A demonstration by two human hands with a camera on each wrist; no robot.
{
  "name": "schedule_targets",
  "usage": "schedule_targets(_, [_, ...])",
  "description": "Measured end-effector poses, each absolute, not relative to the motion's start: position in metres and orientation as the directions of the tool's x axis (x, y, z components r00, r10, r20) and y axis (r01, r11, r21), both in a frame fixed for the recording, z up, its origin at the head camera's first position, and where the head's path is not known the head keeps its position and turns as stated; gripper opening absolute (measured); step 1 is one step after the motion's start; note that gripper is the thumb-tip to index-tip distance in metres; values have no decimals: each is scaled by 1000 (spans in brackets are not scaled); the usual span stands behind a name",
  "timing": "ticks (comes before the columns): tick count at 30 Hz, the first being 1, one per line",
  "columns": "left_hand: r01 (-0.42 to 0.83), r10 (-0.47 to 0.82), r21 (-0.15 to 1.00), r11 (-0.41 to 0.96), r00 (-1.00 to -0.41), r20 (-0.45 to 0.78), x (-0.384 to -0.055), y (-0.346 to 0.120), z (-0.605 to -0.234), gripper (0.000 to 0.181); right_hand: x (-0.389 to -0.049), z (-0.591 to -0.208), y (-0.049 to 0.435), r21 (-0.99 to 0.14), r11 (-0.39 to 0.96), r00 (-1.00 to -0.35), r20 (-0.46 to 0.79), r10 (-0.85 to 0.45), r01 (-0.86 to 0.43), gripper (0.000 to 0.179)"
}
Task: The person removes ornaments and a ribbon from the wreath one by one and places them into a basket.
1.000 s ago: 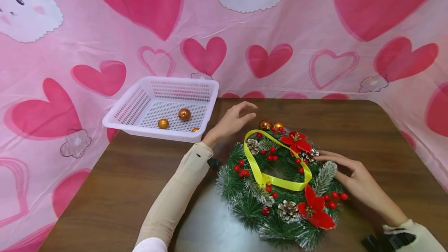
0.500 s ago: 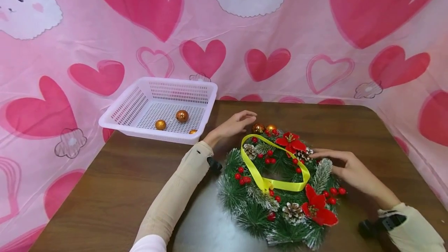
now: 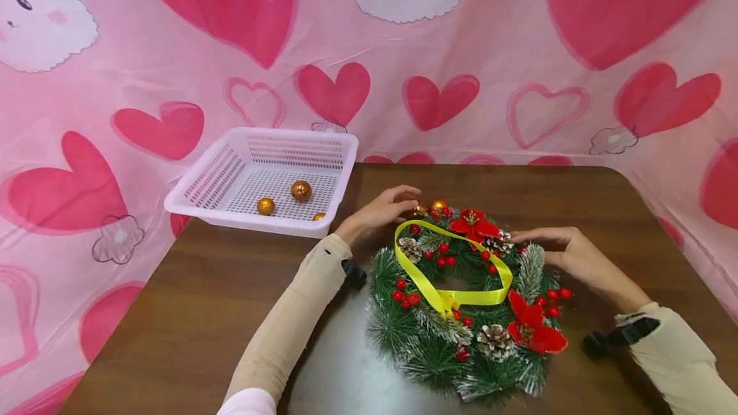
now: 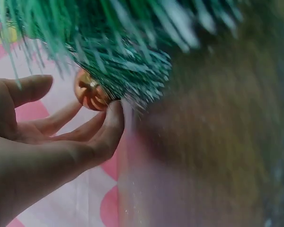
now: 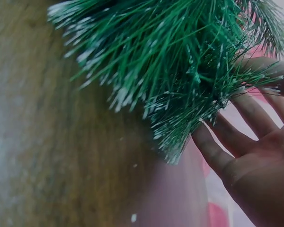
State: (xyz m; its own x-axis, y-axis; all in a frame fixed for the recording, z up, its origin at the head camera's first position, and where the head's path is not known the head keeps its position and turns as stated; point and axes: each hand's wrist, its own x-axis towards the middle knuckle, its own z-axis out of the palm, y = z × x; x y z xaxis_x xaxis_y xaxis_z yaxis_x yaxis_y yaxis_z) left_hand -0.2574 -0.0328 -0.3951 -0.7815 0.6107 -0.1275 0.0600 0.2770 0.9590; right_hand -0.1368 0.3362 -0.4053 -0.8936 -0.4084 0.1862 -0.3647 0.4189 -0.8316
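Note:
A green wreath (image 3: 426, 364) with frosted tips, pine cones, red berries and red poinsettias lies on the table. A yellow ribbon loop (image 3: 469, 297) lies across its middle. My left hand (image 3: 377, 211) reaches to the wreath's far left edge, where two shiny baubles (image 3: 439, 205) sit. In the left wrist view, its fingers are beside a copper bauble (image 4: 92, 92), perhaps touching it, and the thumb stands apart. With its thumb and fingers set about the foliage, my right hand (image 3: 582, 264) holds the wreath's right edge. Foliage hides some fingertips in the right wrist view.
A white plastic basket (image 3: 340, 200) stands at the back left of the brown wooden table (image 3: 190, 312). Inside it are several gold and copper baubles (image 3: 301, 191). Behind the table hangs a pink cloth (image 3: 386, 120) printed with hearts.
The wreath has turned counterclockwise. Its far baubles moved left to my left fingers, and the near poinsettia moved right and away. My right hand shifted slightly away and left with it.

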Motion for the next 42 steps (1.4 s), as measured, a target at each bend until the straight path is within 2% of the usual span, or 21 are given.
schedule_targets(7, [185,593,909,375,-801,-82,-260,-39,-392,42,-146,-407,338,-904,310,-892,141,-430,-293,29])
schedule_targets(16, [258,586,902,347,-810,6,-259,-46,-385,44,-143,-413,337,-930,236,-881,152,-448,-281,28])
schedule_targets(23, [321,553,885,338,-829,89,-258,-47,-375,42,-142,-412,337,-920,256,-882,160,-444,-296,28])
schedule_targets(42, [358,576,874,328,-809,115,-255,-43,-369,36,-138,-416,338,-912,273,-890,173,-421,-306,27])
